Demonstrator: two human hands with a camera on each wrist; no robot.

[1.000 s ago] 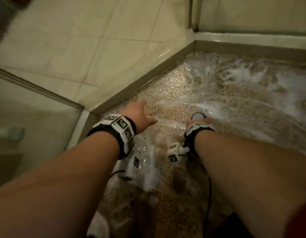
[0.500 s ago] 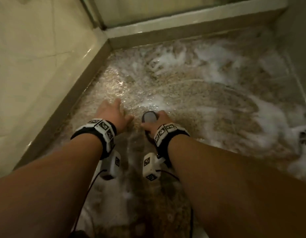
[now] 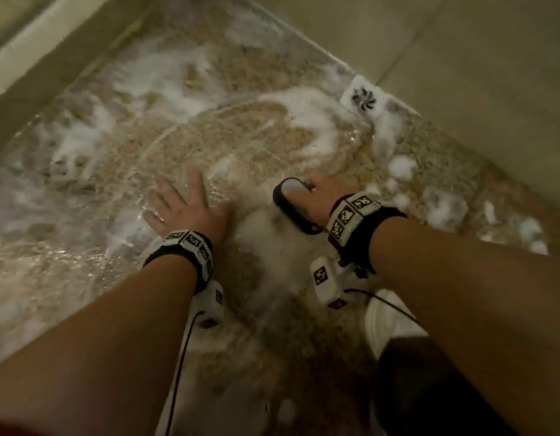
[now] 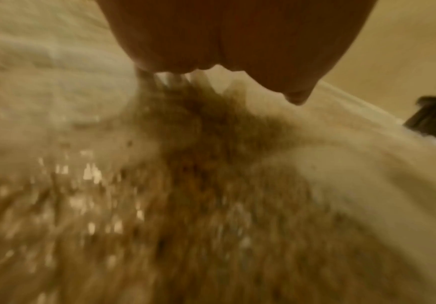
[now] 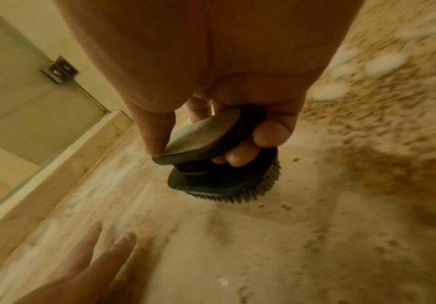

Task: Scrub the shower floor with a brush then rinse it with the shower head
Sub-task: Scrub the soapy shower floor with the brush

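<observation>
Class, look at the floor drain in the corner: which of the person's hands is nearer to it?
Right. The right hand, gripping the brush, is closer to the drain; the left hand lies flat farther away.

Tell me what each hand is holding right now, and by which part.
The right hand grips the brush by its top handle, fingers curled under it. The left hand holds nothing; it lies spread on the wet floor.

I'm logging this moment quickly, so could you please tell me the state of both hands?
Left hand: open, fingers spread flat on the wet shower floor.
Right hand: gripping the scrub brush.
</observation>
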